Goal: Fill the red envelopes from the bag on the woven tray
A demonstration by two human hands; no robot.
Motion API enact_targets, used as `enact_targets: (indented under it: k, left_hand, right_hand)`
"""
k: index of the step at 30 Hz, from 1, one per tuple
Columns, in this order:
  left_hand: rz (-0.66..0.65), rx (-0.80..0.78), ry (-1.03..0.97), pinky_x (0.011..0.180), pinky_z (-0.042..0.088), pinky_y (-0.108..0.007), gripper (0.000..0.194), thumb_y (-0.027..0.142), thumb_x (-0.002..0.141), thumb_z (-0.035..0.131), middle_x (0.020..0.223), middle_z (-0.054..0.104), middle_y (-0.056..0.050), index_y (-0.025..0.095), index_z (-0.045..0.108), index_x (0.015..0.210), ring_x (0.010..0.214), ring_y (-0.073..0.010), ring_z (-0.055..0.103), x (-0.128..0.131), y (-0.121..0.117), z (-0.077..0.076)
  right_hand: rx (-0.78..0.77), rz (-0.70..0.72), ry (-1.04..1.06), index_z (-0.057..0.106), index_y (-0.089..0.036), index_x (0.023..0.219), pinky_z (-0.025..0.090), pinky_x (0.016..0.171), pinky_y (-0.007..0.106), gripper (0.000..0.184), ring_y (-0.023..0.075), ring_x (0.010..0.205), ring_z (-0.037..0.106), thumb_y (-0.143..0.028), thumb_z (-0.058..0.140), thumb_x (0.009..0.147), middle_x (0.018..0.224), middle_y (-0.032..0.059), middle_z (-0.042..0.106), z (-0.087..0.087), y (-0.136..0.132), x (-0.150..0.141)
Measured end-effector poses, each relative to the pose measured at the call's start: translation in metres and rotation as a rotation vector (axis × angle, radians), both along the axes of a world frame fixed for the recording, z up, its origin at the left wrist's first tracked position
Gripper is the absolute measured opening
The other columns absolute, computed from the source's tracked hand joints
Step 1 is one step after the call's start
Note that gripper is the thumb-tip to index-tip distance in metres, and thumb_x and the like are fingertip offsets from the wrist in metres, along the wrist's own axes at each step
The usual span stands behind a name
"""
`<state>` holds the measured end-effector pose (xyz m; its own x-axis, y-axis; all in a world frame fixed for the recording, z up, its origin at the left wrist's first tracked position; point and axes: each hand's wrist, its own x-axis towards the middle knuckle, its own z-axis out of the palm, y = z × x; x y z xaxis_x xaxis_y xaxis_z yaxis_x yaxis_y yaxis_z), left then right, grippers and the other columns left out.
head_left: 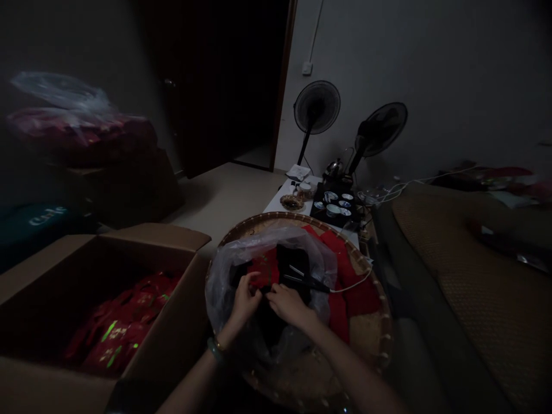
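Both of my hands meet over a round woven basket (383, 322), above a clear plastic bag (219, 276) spread inside it. Thumb and fingers of my left hand (245, 298) are bent and pinched at the lower edge of a red fabric piece (268, 265) with gold print. My right hand (288, 303) is closed against the same edge, where dark fabric shows. Black cloth (297, 256) lies around and beneath. Just beyond my right fingers rests a black-handled tool (313, 283) with two pale metal blades, like snips, with a white cord. Dim light hides finer detail.
An open cardboard box (161, 339) holding many red gold-printed pieces (116, 328) stands at left. Behind it is a plastic bag of red items (86, 123). Ahead are a tea tray (321, 215) with cups and two fans (317, 106). A woven mat (474, 276) lies at right.
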<state>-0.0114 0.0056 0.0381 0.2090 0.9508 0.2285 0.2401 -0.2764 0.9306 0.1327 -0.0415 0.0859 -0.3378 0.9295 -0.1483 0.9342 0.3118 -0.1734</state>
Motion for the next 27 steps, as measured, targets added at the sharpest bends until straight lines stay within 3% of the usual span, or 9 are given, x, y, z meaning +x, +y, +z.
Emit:
enact_targets:
  k: [3,7,11,14,19,23,27]
  left_hand:
    - [-0.127,0.132,0.281,0.069,0.042,-0.028,0.035,0.003,0.06,0.05,0.084,0.054,-0.003,0.019,0.061,0.088,0.076,-0.0164,0.053,-0.005,0.007,0.01]
    - [-0.095,0.181,0.413,0.064,0.042,-0.027,0.031,-0.001,0.06,0.045,0.073,0.053,-0.003,0.018,0.062,0.078,0.069,-0.0168,0.053,-0.005,0.015,0.016]
    - [-0.012,0.15,0.282,0.069,0.044,-0.028,0.038,0.0,0.058,0.046,0.077,0.057,-0.002,0.019,0.061,0.087,0.072,-0.0159,0.054,-0.005,0.019,0.014]
    - [0.013,0.041,0.168,0.07,0.046,-0.028,0.036,0.001,0.058,0.046,0.08,0.061,-0.001,0.018,0.062,0.085,0.072,-0.0146,0.056,-0.005,0.021,0.011]
    - [-0.068,-0.22,-0.06,0.048,0.046,-0.019,0.033,0.004,0.057,0.046,0.073,0.059,0.001,0.016,0.061,0.083,0.056,-0.0098,0.054,0.002,0.018,0.007]
    - [-0.138,-0.296,-0.158,0.042,0.045,-0.015,0.032,0.004,0.055,0.048,0.072,0.058,0.001,0.015,0.06,0.082,0.053,-0.0077,0.054,0.006,0.013,0.004]
    - [-0.114,-0.354,-0.182,0.035,0.043,-0.014,0.032,0.006,0.053,0.049,0.071,0.054,0.002,0.015,0.058,0.082,0.05,-0.0075,0.052,0.002,0.015,0.003]
  right_hand:
    - [0.008,0.02,-0.016,0.062,-0.02,0.093,0.045,0.072,0.029,0.023,0.0195,0.091,0.054,-0.016,0.041,0.083,0.097,0.0079,0.057,-0.003,0.001,-0.004]
    - [0.017,-0.005,-0.019,0.061,-0.019,0.093,0.045,0.073,0.032,0.019,0.022,0.094,0.052,-0.019,0.047,0.081,0.098,0.0093,0.056,-0.002,-0.001,-0.009]
    - [0.021,-0.095,-0.027,0.06,-0.02,0.095,0.045,0.076,0.035,0.02,0.0238,0.095,0.052,-0.029,0.054,0.079,0.099,0.0091,0.055,0.007,-0.005,-0.01]
    - [0.099,-0.133,0.02,0.056,-0.024,0.105,0.045,0.077,0.033,0.026,0.0219,0.096,0.05,-0.029,0.053,0.08,0.103,0.0078,0.053,0.014,-0.007,-0.01]
    - [0.095,-0.136,0.003,0.057,-0.024,0.106,0.045,0.077,0.034,0.028,0.0238,0.098,0.048,-0.025,0.052,0.079,0.107,0.0088,0.05,0.007,-0.001,-0.012]
    - [0.05,-0.136,-0.021,0.063,-0.02,0.096,0.044,0.079,0.035,0.022,0.0251,0.1,0.047,-0.018,0.048,0.08,0.104,0.0107,0.052,-0.002,0.006,-0.013]
    - [0.11,-0.098,0.083,0.062,-0.024,0.1,0.042,0.082,0.032,0.023,0.0222,0.102,0.046,-0.023,0.053,0.079,0.104,0.0073,0.052,0.008,0.003,-0.007]
